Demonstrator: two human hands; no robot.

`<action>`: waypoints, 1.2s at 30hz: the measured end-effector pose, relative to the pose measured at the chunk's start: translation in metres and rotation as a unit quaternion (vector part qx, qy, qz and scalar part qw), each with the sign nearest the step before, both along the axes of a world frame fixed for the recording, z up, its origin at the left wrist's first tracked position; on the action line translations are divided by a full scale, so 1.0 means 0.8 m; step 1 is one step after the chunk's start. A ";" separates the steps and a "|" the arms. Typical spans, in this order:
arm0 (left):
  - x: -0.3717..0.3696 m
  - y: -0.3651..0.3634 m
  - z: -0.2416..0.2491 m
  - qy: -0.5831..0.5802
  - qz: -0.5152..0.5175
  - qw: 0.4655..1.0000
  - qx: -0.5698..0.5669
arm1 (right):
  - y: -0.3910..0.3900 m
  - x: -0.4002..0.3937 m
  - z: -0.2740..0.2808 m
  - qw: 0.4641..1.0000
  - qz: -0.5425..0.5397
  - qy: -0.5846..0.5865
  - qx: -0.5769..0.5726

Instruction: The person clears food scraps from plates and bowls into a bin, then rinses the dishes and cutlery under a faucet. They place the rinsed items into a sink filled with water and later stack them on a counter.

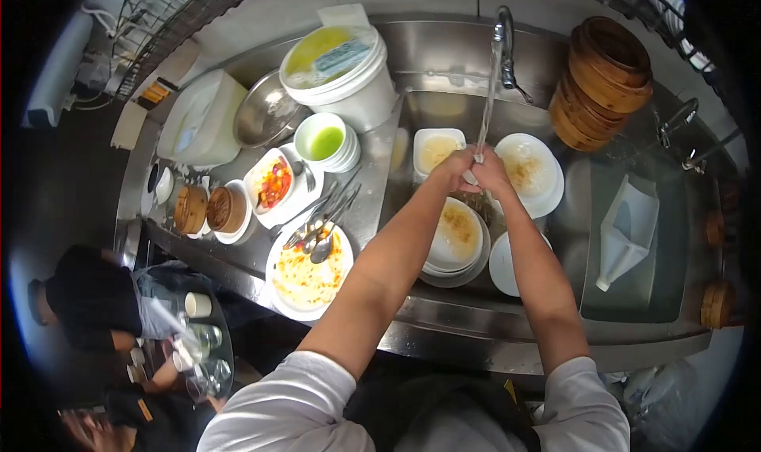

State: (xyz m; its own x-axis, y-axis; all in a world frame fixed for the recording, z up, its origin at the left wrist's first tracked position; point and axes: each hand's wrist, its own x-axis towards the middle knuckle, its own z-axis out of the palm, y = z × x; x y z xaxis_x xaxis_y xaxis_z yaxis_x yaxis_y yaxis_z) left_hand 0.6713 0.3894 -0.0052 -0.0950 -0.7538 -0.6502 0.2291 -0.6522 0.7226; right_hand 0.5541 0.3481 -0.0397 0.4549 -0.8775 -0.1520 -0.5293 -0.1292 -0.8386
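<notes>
Water runs from the tap (pixel 503 36) onto my hands, which are close together over the sink. My left hand (pixel 454 171) and my right hand (pixel 493 171) are both closed around something small and white, mostly hidden by fingers and water. Behind the left hand sits a square white bowl (pixel 429 137) with cloudy liquid. On the right is a stack of white plates (pixel 552 190) with brown residue. Below the hands lie more stained plates (pixel 453 254) and a round white dish (pixel 505 270), partly covered by my right forearm.
Left counter: a plate with food scraps and cutlery (pixel 305 282), a dish of red leftovers (pixel 272 189), stacked bowls (pixel 339 155), a white bucket (pixel 365 95). Bamboo steamers (pixel 590 95) stand back right. A white container (pixel 626 230) lies in the right basin. Other people work lower left.
</notes>
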 end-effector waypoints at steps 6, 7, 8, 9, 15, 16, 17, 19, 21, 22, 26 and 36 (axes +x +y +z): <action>0.011 0.016 0.005 -0.096 0.061 0.992 -0.047 | 0.003 0.036 -0.044 0.905 -0.230 -0.243 0.261; 0.014 0.017 0.003 -0.107 0.056 0.991 -0.051 | 0.011 0.041 -0.038 0.868 -0.274 -0.292 0.293; 0.018 0.016 0.001 -0.117 0.054 0.990 -0.056 | 0.018 0.044 -0.031 0.835 -0.300 -0.345 0.307; 0.024 0.011 -0.005 -0.127 0.056 0.989 -0.060 | 0.020 0.047 -0.022 0.799 -0.321 -0.397 0.320; 0.011 -0.035 -0.094 -0.221 -0.037 0.969 -0.104 | 0.017 0.046 -0.022 0.772 -0.466 -0.319 0.291; 0.002 -0.032 -0.080 -0.122 -0.008 0.990 -0.068 | 0.010 0.045 -0.050 0.836 -0.463 -0.228 0.187; -0.003 -0.027 -0.059 -0.024 0.023 0.999 -0.031 | 0.005 0.046 -0.064 0.881 -0.447 -0.133 0.080; -0.007 -0.021 -0.026 0.050 0.107 0.993 0.010 | 0.033 0.043 0.033 0.922 -0.387 0.002 0.002; -0.014 -0.016 -0.008 0.002 0.208 0.978 0.021 | 0.038 0.040 0.063 0.941 -0.337 0.007 0.002; -0.010 -0.019 -0.004 -0.024 0.223 0.974 0.006 | 0.037 0.042 0.074 0.950 -0.313 0.025 -0.003; 0.007 -0.038 0.003 -0.053 0.215 0.974 -0.039 | 0.027 0.059 0.072 0.935 -0.349 0.042 -0.048; 0.032 -0.025 0.084 -0.308 -0.155 0.937 -0.049 | -0.007 0.060 -0.043 0.860 -0.476 -0.179 0.041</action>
